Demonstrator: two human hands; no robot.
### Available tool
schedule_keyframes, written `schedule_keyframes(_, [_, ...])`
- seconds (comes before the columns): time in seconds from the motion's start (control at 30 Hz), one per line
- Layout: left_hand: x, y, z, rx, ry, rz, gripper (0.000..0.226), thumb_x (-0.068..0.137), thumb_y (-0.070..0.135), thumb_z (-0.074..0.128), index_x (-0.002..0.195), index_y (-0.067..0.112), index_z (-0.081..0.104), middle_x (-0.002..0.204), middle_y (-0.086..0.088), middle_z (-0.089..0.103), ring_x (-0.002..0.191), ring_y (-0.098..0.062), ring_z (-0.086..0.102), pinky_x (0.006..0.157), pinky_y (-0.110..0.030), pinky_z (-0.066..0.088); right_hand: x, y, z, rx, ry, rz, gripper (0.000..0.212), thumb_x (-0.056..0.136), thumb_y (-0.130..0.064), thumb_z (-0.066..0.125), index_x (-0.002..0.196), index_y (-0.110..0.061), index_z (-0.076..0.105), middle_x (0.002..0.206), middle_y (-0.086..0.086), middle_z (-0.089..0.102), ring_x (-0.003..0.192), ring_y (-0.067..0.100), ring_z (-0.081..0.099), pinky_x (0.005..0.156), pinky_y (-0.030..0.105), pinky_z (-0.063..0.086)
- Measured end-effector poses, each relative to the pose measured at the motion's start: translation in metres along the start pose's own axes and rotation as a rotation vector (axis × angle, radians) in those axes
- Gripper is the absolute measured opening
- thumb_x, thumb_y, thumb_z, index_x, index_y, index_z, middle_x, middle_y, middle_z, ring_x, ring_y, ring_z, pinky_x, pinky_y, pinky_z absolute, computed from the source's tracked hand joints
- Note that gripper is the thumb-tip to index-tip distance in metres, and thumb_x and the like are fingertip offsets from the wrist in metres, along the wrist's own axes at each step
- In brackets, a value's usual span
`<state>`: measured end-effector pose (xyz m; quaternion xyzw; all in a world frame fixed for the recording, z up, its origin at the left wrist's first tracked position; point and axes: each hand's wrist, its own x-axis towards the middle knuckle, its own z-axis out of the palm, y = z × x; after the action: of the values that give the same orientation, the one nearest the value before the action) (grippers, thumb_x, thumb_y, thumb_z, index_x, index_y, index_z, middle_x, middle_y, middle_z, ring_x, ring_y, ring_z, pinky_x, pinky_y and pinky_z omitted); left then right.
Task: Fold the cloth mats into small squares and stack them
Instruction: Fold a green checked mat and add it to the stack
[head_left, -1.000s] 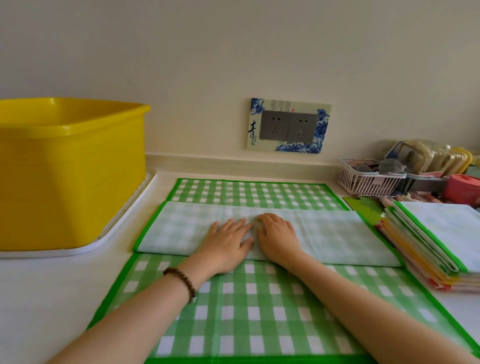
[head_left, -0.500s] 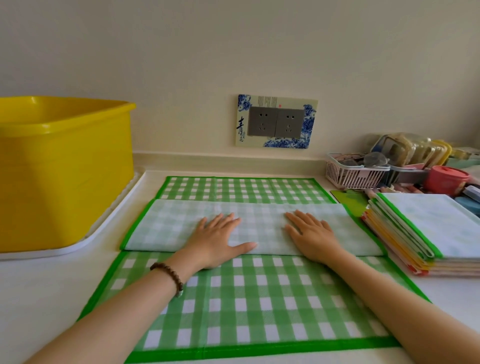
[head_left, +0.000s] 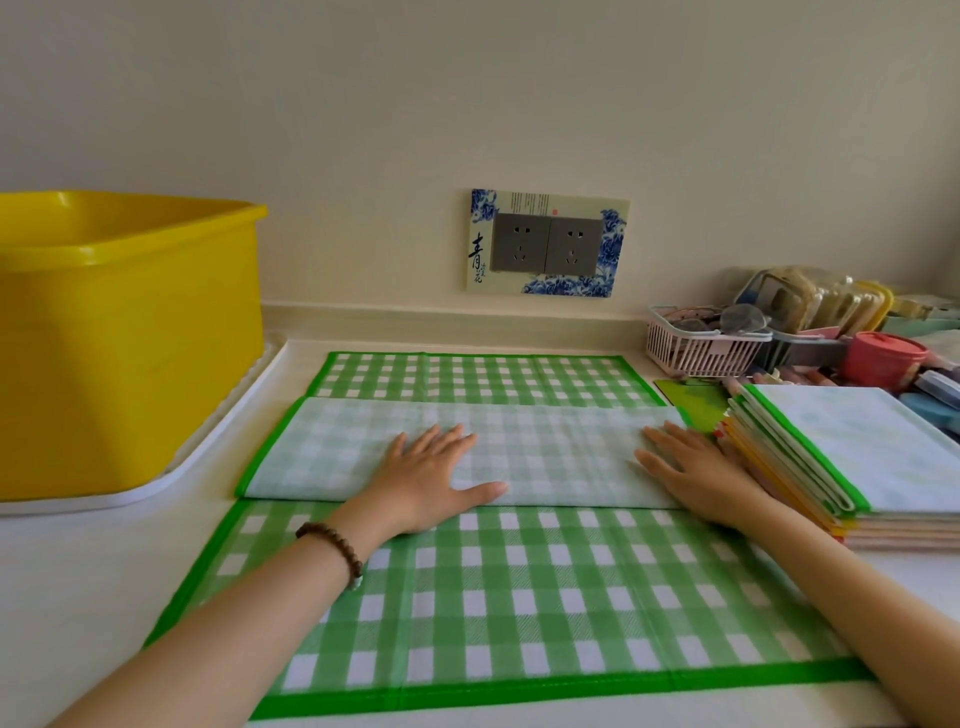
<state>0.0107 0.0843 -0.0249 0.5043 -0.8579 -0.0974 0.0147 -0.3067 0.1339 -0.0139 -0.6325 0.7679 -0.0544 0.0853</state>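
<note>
- The green checked mat (head_left: 519, 597) lies flat on the counter (head_left: 78, 597), with its near edge towards the person and its far edge close to the wall.
- A folded flap (head_left: 561, 447) of the mat lies across the middle as a pale band, reverse side up. Checked strips are exposed beyond it and in front of it.
- The left hand (head_left: 431, 478) rests palm down near the centre of the flap. Its grip is apart: the fingers are straight and spread, and the thumb lies along the near fold line.
- The right hand (head_left: 696, 473) rests palm down on the right end of the flap. Its grip is also apart, fingers straight and holding nothing.
- A beaded bracelet (head_left: 332, 545) sits on the left wrist.
- The stack of folded mats (head_left: 857, 452) stands on the counter just beside the right hand, a green-edged mat on top.
- A yellow tub (head_left: 130, 338) stands in a white tray (head_left: 218, 431) left of the mat.
- A double socket plate (head_left: 545, 243) is fixed to the wall behind.
- A white basket (head_left: 701, 348) and a red container (head_left: 883, 358) stand behind the stack.
</note>
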Motion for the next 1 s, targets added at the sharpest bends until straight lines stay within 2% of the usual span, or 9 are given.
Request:
schedule_keyframes(0.1, [0.0, 0.0, 0.0, -0.003, -0.003, -0.003, 0.103, 0.065, 0.088, 0.01, 0.151, 0.032, 0.0, 0.159, 0.01, -0.008, 0.146, -0.012, -0.008, 0.118, -0.045, -0.006, -0.01, -0.032, 0.0, 0.068, 0.048, -0.111, 0.062, 0.092, -0.061, 0.024, 0.148, -0.035, 0.017, 0.158, -0.006, 0.008, 0.146, 0.015, 0.005, 0.119, 0.042, 0.0])
schedule_keyframes(0.23, [0.0, 0.001, -0.001, -0.004, -0.007, 0.0, 0.102, 0.067, 0.087, 0.012, 0.152, 0.031, 0.0, 0.159, 0.009, -0.008, 0.146, -0.012, -0.008, 0.118, -0.045, -0.006, -0.023, -0.086, 0.008, 0.041, -0.055, -0.331, 0.062, 0.091, -0.063, 0.027, 0.147, -0.038, 0.018, 0.158, -0.01, 0.006, 0.146, 0.012, 0.005, 0.118, 0.039, 0.0])
schedule_keyframes(0.33, [-0.001, 0.002, -0.002, 0.004, -0.015, -0.008, 0.103, 0.066, 0.087, 0.012, 0.152, 0.031, 0.0, 0.159, 0.009, -0.007, 0.146, -0.012, -0.008, 0.118, -0.045, -0.006, -0.026, -0.104, 0.018, -0.002, -0.106, -0.415, 0.06, 0.092, -0.063, 0.025, 0.147, -0.043, 0.013, 0.158, -0.011, 0.003, 0.146, 0.01, 0.0, 0.118, 0.036, -0.003])
schedule_keyframes(0.47, [-0.001, 0.003, -0.002, 0.007, -0.021, -0.008, 0.103, 0.066, 0.086, 0.012, 0.152, 0.03, 0.0, 0.159, 0.009, -0.008, 0.146, -0.013, -0.008, 0.118, -0.045, -0.006, -0.03, -0.106, 0.028, -0.031, -0.068, -0.417, 0.058, 0.092, -0.065, 0.019, 0.146, -0.048, 0.006, 0.158, -0.014, 0.002, 0.145, 0.008, -0.002, 0.118, 0.034, -0.003])
schedule_keyframes(0.57, [-0.001, 0.003, -0.002, -0.002, -0.02, -0.003, 0.103, 0.066, 0.086, 0.013, 0.152, 0.031, 0.001, 0.16, 0.009, -0.007, 0.146, -0.013, -0.008, 0.118, -0.045, -0.006, -0.027, -0.107, 0.025, -0.018, -0.108, -0.392, 0.057, 0.092, -0.065, 0.021, 0.145, -0.05, 0.007, 0.158, -0.014, 0.0, 0.146, 0.008, -0.003, 0.118, 0.035, -0.003])
schedule_keyframes(0.7, [-0.004, -0.004, -0.003, -0.008, -0.022, 0.012, 0.102, 0.063, 0.089, 0.012, 0.15, 0.038, 0.002, 0.159, 0.011, -0.006, 0.146, -0.014, -0.008, 0.118, -0.047, -0.006, -0.028, -0.107, 0.025, -0.027, -0.107, -0.391, 0.057, 0.091, -0.065, 0.021, 0.145, -0.051, 0.006, 0.158, -0.014, -0.001, 0.145, 0.008, -0.003, 0.118, 0.035, -0.003])
schedule_keyframes(1.0, [-0.038, -0.073, -0.015, -0.001, -0.023, -0.102, 0.102, 0.056, 0.095, 0.008, 0.147, 0.049, 0.001, 0.158, 0.016, -0.007, 0.146, -0.012, -0.009, 0.116, -0.051, -0.007, -0.028, -0.105, 0.026, -0.048, -0.096, -0.404, 0.059, 0.088, -0.067, 0.017, 0.144, -0.052, 0.002, 0.157, -0.016, -0.002, 0.145, 0.007, -0.003, 0.119, 0.034, -0.003])
